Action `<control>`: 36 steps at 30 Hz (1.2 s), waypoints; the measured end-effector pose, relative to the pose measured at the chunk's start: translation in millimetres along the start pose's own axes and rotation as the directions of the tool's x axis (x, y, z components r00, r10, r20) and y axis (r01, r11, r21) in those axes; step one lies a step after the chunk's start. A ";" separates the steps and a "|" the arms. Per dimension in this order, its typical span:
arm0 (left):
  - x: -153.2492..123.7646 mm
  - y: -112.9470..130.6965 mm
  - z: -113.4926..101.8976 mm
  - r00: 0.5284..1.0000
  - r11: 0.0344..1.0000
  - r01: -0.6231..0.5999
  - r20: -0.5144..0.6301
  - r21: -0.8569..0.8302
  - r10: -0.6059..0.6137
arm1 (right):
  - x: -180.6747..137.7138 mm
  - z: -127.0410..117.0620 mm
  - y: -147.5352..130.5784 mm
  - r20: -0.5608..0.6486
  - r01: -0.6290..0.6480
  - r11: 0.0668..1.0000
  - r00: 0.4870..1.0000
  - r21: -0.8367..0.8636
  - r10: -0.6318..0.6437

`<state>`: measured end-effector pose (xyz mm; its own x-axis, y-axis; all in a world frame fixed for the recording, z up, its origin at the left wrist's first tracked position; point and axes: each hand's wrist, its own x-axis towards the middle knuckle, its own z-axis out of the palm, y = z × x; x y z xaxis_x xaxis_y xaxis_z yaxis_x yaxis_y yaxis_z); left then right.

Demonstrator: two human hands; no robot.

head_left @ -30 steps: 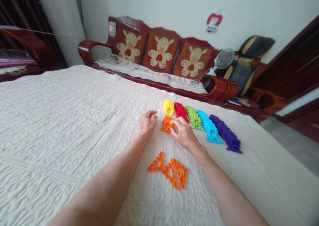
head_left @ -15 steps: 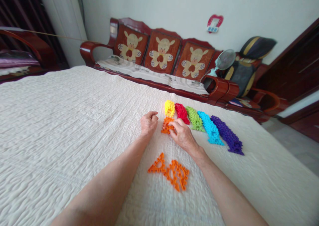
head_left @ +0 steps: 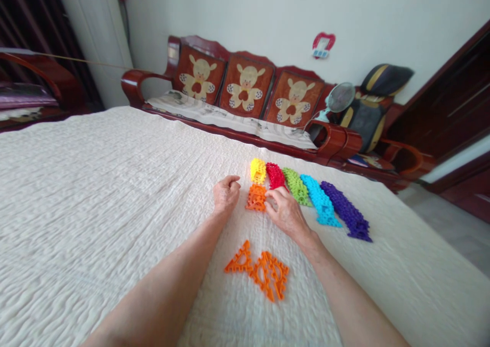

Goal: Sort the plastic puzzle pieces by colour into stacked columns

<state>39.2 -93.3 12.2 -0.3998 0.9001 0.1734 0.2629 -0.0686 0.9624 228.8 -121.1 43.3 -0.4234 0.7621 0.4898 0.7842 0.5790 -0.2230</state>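
Note:
An orange block of interlocking building tiles (head_left: pixel 256 198) rests on the quilted cover, just in front of a yellow tile block (head_left: pixel 258 171). My right hand (head_left: pixel 288 213) is at the orange block's right side, thumb and forefinger apart, the fingertips at or very near its edge. To the block's left, my left hand (head_left: pixel 226 194) hovers low with fingers loosely bent and apart, holding nothing and not touching the block. Closer to me lie loose orange tiles: a triangle (head_left: pixel 239 259) and a few overlapping toothed pieces (head_left: pixel 270 275).
Beside the yellow block, a red tile column (head_left: pixel 275 176), a green one (head_left: pixel 296 186), a blue one (head_left: pixel 320 200) and a purple one (head_left: pixel 345 210) lie in a slanting row. Beyond the bed cover (head_left: pixel 115 183) stand a wooden sofa (head_left: pixel 229 128) and a small fan (head_left: pixel 340 98).
My right fingers have drawn back from the orange block's top to its right edge. The left hand stays nearly in place. The whole view has shifted slightly down and left.

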 end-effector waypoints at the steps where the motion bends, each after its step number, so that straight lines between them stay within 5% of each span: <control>1: 0.3 -1.0 0.4 1.000 1.000 -0.002 0.000 0.000 0.002 | -0.4 -0.1 1.7 -0.003 -0.014 1.000 1.000 0.008 0.014; 7: 1.6 -3.8 1.2 1.000 1.000 -0.006 -0.004 0.008 0.006 | 0.6 -2.1 5.7 -0.004 -0.056 0.996 0.998 0.069 0.057; 11: 0.5 -2.4 0.3 1.000 1.000 -0.021 -0.012 0.000 0.021 | 0.2 -16.7 -19.0 0.182 -0.017 0.980 0.983 0.198 -0.020; 15: 0.9 -3.3 0.6 1.000 1.000 -0.026 -0.013 -0.002 0.026 | -4.1 -32.2 -53.0 0.527 0.007 0.920 0.818 0.392 -0.230; 17: 1.7 -4.7 1.3 1.000 1.000 -0.018 -0.015 0.000 0.018 | -6.5 -35.6 -62.5 0.623 0.017 0.913 0.727 0.407 -0.291; 19: 2.5 -6.2 1.8 1.000 1.000 -0.019 -0.017 0.001 0.019 | -8.3 -36.7 -66.0 0.659 0.025 0.923 0.693 0.385 -0.294; 36: 2.7 -5.5 1.2 1.000 1.000 -0.013 -0.016 0.000 0.013 | -26.6 -44.2 -98.8 0.653 0.126 0.948 0.698 0.292 -0.293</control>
<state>37.7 -90.0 7.1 -0.4100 0.8922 0.1896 0.2685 -0.0806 0.9599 182.6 -211.4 89.5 -0.8219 0.5513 -0.1433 0.5581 0.7294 -0.3956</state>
